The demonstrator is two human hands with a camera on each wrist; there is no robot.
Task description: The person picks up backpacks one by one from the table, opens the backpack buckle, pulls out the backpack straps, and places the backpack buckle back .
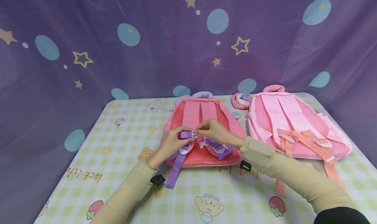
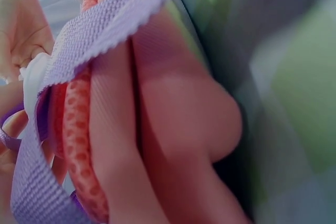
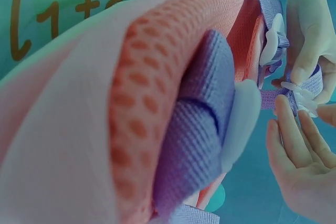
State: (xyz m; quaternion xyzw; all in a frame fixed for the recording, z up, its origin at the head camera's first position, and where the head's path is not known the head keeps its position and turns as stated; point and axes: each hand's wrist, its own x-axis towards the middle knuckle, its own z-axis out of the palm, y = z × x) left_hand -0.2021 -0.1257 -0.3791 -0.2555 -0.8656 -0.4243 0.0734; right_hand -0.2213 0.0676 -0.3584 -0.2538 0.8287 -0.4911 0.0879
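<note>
A coral-pink backpack [image 1: 192, 153] lies with its shoulder-strap side up in the head view. Above its middle, my left hand [image 1: 170, 142] pinches a white plastic buckle [image 1: 194, 135] on a looped purple strap [image 1: 185, 134]. My right hand [image 1: 216, 131] meets it from the other side, its fingertips pinching the buckle's free end. In the right wrist view, the left thumb [image 3: 302, 72] presses near the buckle [image 3: 302, 98], and the right hand's fingers [image 3: 294, 140] reach it from below. Another white buckle piece [image 1: 203, 143] hangs just below the hands.
To the right lies a lighter pink backpack [image 1: 262, 132] with orange straps [image 1: 309, 142]. A small round pink pouch [image 1: 241, 100] sits between the bags at the back. A purple strap end [image 1: 175, 171] trails onto the checked tablecloth [image 1: 123, 132]. Behind hangs a purple curtain [image 1: 165, 60].
</note>
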